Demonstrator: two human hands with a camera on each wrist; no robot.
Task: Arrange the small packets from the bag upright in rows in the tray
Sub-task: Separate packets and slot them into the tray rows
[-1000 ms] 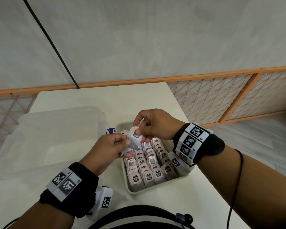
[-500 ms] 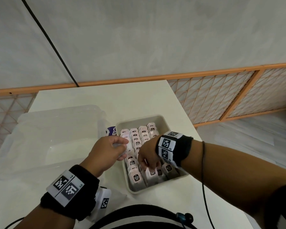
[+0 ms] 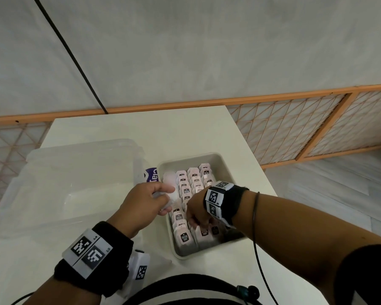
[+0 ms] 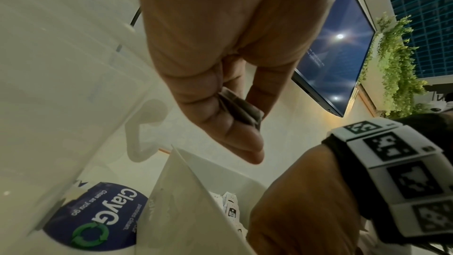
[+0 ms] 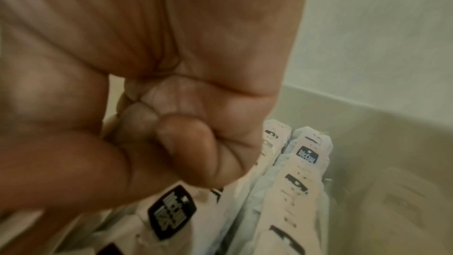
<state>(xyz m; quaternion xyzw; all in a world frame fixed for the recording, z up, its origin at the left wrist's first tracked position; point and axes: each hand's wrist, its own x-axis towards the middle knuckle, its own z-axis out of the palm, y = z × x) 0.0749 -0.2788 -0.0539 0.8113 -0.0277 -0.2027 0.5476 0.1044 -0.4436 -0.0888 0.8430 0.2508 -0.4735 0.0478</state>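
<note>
A beige tray [image 3: 207,156] holds several rows of small pale packets [image 3: 196,181] with black labels, standing upright. My left hand [image 3: 163,201] hovers at the tray's left rim and pinches a thin stack of packets [image 4: 240,111] between thumb and fingers. My right hand [image 3: 197,223] is down in the near rows with its fingers curled, and thumb and fingers pinch the top of a labelled packet [image 5: 171,210] there. The clear bag with a purple label [image 3: 152,176] lies between the tray and a plastic box, and the label [image 4: 98,214] also shows in the left wrist view.
A large clear plastic box [image 3: 64,183] stands left of the tray on the white table [image 3: 141,133]. The table's right edge runs close beside the tray. An orange lattice fence [image 3: 295,128] and a grey wall stand behind.
My right hand took a packet from the stack in my left hand and dropped into the tray's near rows. The left hand stayed beside the tray with the rest.
</note>
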